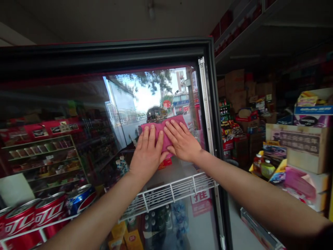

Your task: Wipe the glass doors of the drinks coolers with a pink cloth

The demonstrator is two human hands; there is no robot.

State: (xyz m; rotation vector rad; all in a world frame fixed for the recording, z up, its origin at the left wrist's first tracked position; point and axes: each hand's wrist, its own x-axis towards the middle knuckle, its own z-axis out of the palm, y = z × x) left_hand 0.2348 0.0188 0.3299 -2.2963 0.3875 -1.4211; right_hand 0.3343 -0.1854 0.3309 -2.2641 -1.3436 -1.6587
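dim overall, bright daylight in the glass (118, 118)

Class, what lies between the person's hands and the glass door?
In the head view, a pink cloth lies there: the left hand and right hand both press it against the glass.

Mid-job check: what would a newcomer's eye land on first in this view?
Probably the pink cloth near the centre, spread against the glass under the left hand and right hand. Just above it, a bright street scene shows in the glass. At lower left, red cans and a blue can stand out.
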